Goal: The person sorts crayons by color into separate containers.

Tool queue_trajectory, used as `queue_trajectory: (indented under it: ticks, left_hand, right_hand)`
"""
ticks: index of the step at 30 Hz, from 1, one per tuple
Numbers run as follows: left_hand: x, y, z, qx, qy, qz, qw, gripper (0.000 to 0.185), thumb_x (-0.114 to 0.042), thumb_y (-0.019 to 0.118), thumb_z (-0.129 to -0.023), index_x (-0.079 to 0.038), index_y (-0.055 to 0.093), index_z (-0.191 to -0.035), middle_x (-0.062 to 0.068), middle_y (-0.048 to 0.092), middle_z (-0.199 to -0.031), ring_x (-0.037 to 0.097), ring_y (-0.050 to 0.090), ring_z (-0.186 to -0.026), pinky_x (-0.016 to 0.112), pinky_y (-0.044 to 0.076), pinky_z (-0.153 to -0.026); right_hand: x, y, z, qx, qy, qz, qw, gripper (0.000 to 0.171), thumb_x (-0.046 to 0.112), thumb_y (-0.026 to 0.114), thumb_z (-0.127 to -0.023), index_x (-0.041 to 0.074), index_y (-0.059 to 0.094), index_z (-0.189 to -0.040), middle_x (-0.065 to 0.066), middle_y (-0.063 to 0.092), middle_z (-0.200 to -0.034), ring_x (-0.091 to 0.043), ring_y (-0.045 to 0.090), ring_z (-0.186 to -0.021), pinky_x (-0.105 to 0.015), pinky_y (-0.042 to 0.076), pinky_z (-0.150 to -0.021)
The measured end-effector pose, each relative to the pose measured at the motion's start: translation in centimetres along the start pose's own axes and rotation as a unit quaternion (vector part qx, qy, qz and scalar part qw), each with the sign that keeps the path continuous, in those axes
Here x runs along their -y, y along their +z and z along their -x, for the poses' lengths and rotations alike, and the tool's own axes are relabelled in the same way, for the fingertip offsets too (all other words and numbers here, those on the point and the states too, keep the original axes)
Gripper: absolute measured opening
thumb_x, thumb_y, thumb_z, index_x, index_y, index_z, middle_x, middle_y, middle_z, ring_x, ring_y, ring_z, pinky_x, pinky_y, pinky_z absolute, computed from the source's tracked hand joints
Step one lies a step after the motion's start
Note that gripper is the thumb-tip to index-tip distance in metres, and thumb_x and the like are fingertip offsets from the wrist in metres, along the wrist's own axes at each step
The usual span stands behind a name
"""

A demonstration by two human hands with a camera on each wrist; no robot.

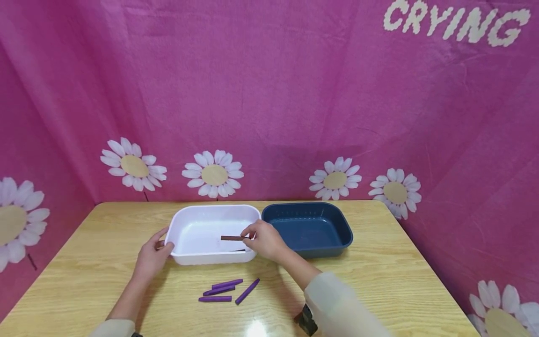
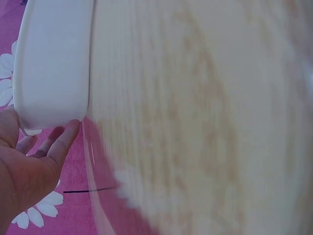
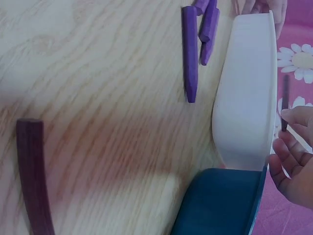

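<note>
the right hand [image 1: 266, 241] pinches one end of a dark brown stick [image 1: 233, 238] between thumb and fingertips and holds it level over the inside of the white tub [image 1: 212, 259]; the stick seems not yet laid down, though whether it touches the tub floor cannot be told; the left hand [image 1: 151, 256] grips the tub's left rim, fingers curled over the edge, steadying it; just right of the white tub, touching it, sits a dark blue tub [image 1: 310, 250], nothing visible inside; four purple sticks [image 1: 227, 290] lie loose on the wooden table [image 1: 84, 262] in front of the white tub, near both wrists; judging from this, the work looks barely begun: one stick is going in, four purple ones wait outside.
</note>
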State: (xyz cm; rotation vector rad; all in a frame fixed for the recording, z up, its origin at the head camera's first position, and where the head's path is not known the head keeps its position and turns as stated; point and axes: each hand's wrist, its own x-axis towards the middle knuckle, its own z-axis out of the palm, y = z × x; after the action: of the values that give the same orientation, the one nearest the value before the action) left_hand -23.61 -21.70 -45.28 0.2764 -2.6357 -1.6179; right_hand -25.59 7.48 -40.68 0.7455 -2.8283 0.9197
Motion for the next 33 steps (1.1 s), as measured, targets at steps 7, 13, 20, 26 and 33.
queue_trajectory:
  ticks: [7, 13, 20, 26, 33]
  left_hand:
    - [-0.1, 0.1, 0.2, 0.002, -0.004, 0.000, 1.0000, 0.057, -0.012, 0.047, -0.091, -0.002, 0.031, -0.144, 0.032, 0.052, -0.124, 0.023, 0.062, -0.094, 0.025, 0.056, -0.072]
    - [-0.1, 0.0, 0.2, 0.006, -0.011, -0.004, 0.9999, 0.057, -0.014, 0.048, -0.092, -0.003, 0.030, -0.145, 0.032, 0.051, -0.125, 0.026, 0.060, -0.098, 0.025, 0.056, -0.072]
    - [0.0, 0.1, 0.1, 0.001, -0.006, -0.005, 1.0000, 0.057, -0.013, 0.048, -0.091, -0.003, 0.032, -0.144, 0.031, 0.053, -0.123, 0.026, 0.060, -0.098, 0.025, 0.056, -0.072]
    - [0.1, 0.1, 0.1, -0.001, -0.004, -0.004, 1.0000, 0.056, -0.013, 0.048, -0.091, -0.002, 0.032, -0.144, 0.032, 0.053, -0.123, 0.026, 0.061, -0.098, 0.025, 0.056, -0.072]
    - [-0.1, 0.1, 0.2, -0.005, -0.003, -0.004, 1.0000, 0.056, -0.012, 0.047, -0.091, -0.002, 0.032, -0.144, 0.032, 0.053, -0.123, 0.025, 0.061, -0.097, 0.025, 0.056, -0.072]
  right_hand:
    - [0.0, 0.0, 0.3, -0.013, 0.006, -0.007, 1.000, 0.016, 0.015, 0.068, -0.082, 0.008, 0.073, -0.095, -0.008, 0.062, -0.083, -0.014, 0.054, -0.072, -0.020, 0.042, -0.061]
    - [-0.3, -0.6, 0.4, -0.018, 0.020, -0.014, 1.000, 0.015, 0.016, 0.068, -0.082, 0.009, 0.074, -0.094, -0.007, 0.062, -0.084, -0.017, 0.055, -0.076, -0.022, 0.042, -0.063]
    - [-0.6, -1.4, 1.0, -0.015, 0.020, -0.015, 1.000, 0.015, 0.016, 0.066, -0.084, 0.008, 0.073, -0.095, -0.004, 0.059, -0.082, -0.012, 0.052, -0.073, -0.020, 0.041, -0.062]
    - [-1.0, -2.1, 1.6, -0.009, 0.016, -0.027, 0.999, 0.015, 0.015, 0.067, -0.084, 0.006, 0.073, -0.094, -0.008, 0.058, -0.080, -0.011, 0.050, -0.068, -0.019, 0.041, -0.059]
    - [-1.8, -3.0, 2.5, -0.021, 0.011, -0.032, 0.999, 0.014, 0.013, 0.069, -0.081, 0.006, 0.073, -0.093, -0.007, 0.059, -0.079, -0.010, 0.048, -0.067, -0.018, 0.041, -0.058]
